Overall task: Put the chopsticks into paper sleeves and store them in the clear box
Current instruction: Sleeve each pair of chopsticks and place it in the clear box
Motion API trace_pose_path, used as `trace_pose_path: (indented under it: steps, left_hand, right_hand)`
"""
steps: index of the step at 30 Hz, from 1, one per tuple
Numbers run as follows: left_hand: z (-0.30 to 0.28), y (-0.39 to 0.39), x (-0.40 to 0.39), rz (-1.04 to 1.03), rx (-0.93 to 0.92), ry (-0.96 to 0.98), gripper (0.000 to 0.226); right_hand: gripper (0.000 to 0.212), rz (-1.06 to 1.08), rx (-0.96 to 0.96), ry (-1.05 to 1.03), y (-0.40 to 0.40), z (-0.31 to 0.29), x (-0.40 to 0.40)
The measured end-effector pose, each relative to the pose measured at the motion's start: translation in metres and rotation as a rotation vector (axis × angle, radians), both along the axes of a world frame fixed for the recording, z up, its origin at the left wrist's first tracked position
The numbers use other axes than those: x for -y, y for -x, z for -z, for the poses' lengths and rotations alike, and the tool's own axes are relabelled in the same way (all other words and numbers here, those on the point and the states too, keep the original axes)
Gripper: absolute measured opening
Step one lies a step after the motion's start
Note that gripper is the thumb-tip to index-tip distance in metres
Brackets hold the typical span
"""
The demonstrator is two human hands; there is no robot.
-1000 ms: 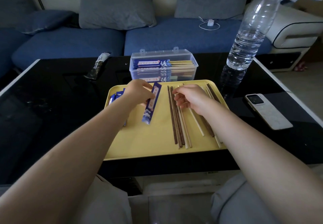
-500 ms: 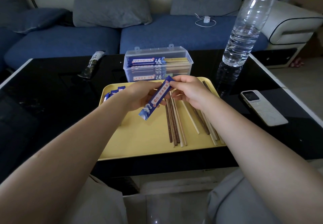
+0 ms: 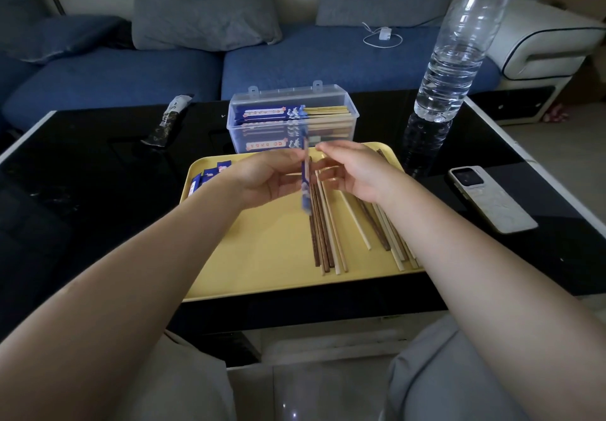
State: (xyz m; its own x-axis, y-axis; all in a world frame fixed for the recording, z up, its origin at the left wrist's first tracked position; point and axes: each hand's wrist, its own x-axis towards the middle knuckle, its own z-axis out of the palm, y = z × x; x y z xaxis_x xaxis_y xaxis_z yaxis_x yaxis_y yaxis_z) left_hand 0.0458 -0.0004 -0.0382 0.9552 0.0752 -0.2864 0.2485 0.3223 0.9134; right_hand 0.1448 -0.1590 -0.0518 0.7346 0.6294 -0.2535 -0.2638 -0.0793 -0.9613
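Blue paper sleeve [image 3: 305, 180] upright (blurred) above loose chopsticks [image 3: 328, 237], clear box [image 3: 292, 118] holding sleeved pairs behind

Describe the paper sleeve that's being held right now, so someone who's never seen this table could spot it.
Start at the yellow tray on the black table. Above its middle, the left hand pinches one blue paper sleeve, hanging nearly upright. Unlike the spare sleeves lying at the tray's left edge, it is lifted clear of the tray.
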Motion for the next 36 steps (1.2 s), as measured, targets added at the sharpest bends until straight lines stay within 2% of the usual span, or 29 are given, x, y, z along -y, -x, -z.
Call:
trace_pose_path:
  steps: [3,6,9,11,13,15,17,20,23,25,28,30,32,36]
  left_hand:
    - [0.005,-0.008,-0.003,-0.272,-0.062,-0.082,0.012]
    - [0.008,-0.011,-0.007,-0.46,-0.14,-0.075,0.033]
    - [0.01,-0.014,-0.007,-0.547,-0.206,-0.145,0.036]
    - [0.012,-0.016,-0.008,-0.61,-0.245,-0.394,0.048]
    - [0.014,-0.014,-0.011,-0.605,-0.171,-0.911,0.066]
    - [0.013,-0.009,-0.011,-0.446,0.044,-1.384,0.069]
    - [0.009,-0.005,-0.005,-0.199,0.18,-1.565,0.061]
    - [0.012,-0.004,0.004,0.017,0.202,-1.674,0.049]
    - [0.014,-0.004,0.007,0.006,0.125,-1.587,0.041]
    - [0.012,-0.006,0.005,-0.003,0.047,-1.511,0.041]
    - [0.012,-0.006,0.003,0.007,-0.087,-1.383,0.038]
    - [0.014,-0.007,0.001,0.019,-0.156,-1.308,0.032]
    - [0.016,-0.009,0.0,0.025,-0.199,-1.184,0.027]
    - [0.013,-0.007,0.003,0.071,-0.352,-0.759,0.022]
  right_hand:
    - [0.042,-0.171,0.037,0.174,0.007,-0.002,0.0]
    - [0.031,-0.234,0.156,0.226,0.012,0.0,-0.003]
    - [0.02,-0.142,0.311,0.288,0.01,0.002,-0.005]
    - [0.02,-0.074,0.352,0.324,0.007,0.003,-0.003]
    - [0.019,-0.031,0.403,0.387,0.003,0.004,0.0]
    - [0.018,-0.022,0.422,0.419,0.001,0.006,0.002]
    - [0.019,-0.043,0.399,0.404,0.0,0.006,0.001]
    - [0.016,-0.105,0.302,0.335,0.0,0.006,0.0]
    - [0.017,-0.112,0.23,0.284,0.001,0.004,0.002]
    - [0.021,-0.017,0.248,0.325,-0.001,0.004,0.003]
    - [0.025,0.062,0.498,0.596,-0.006,0.008,0.006]
    - [0.021,-0.007,0.679,0.845,-0.007,0.011,0.009]
    - [0.016,-0.101,0.761,1.026,-0.003,0.014,0.009]
    - [0.012,-0.142,0.847,1.106,0.003,0.012,0.004]
